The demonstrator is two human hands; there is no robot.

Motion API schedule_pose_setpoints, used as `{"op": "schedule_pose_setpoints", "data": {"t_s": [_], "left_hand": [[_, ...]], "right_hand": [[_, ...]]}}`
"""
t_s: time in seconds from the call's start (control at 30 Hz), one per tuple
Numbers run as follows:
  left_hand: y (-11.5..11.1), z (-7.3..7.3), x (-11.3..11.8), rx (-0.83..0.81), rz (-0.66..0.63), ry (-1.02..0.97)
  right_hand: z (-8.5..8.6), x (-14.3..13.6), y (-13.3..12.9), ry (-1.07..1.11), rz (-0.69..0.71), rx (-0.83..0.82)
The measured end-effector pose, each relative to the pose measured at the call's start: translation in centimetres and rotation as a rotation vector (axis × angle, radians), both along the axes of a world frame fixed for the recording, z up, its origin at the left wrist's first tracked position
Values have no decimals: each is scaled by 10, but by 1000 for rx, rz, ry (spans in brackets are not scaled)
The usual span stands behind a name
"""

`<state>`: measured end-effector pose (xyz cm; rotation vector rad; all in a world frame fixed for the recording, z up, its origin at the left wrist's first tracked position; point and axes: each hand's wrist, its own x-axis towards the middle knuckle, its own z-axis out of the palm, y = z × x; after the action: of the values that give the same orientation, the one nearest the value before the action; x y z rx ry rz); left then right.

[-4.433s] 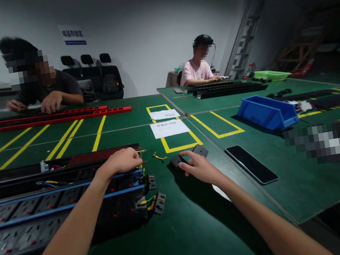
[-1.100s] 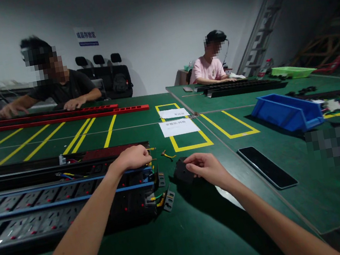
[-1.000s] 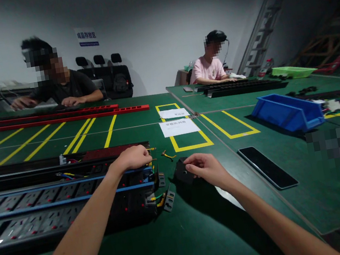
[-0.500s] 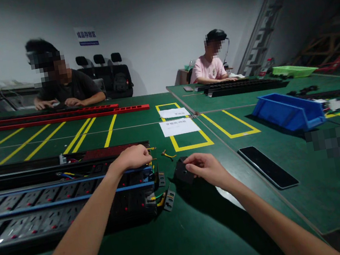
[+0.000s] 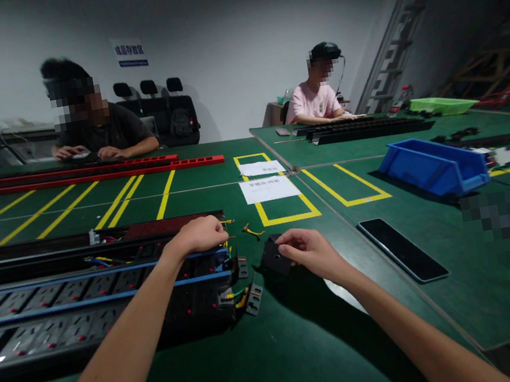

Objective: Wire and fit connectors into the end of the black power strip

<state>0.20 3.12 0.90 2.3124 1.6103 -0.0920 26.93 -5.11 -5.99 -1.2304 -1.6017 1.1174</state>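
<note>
My left hand is closed at the right end of a row of long black power strips. Its fingers curl down beside short yellow wire ends, and what they grip is hidden. Between the thumb and fingers of my right hand is a black square end cap with a small hole, held by its upper right side. Grey slotted metal brackets hang on wires from the strip ends, left of the cap. Just beyond the cap lies a short yellow wire.
A phone lies right of my right arm, with a blue bin behind it. Paper labels lie on the green table. Red rails and black rails lie farther back, before two seated co-workers.
My hands and the black end cap hold almost the same place. The co-worker at the left has shifted the head slightly.
</note>
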Motion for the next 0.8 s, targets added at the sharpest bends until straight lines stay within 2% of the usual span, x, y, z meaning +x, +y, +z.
{"op": "schedule_pose_setpoints", "data": {"t_s": [0.53, 0.8], "left_hand": [[0, 0, 0, 5, -2, 9], [1, -1, 0, 1, 2, 0]], "right_hand": [[-3, 1, 1, -16, 9, 28], [-1, 1, -1, -90, 11, 79]]}}
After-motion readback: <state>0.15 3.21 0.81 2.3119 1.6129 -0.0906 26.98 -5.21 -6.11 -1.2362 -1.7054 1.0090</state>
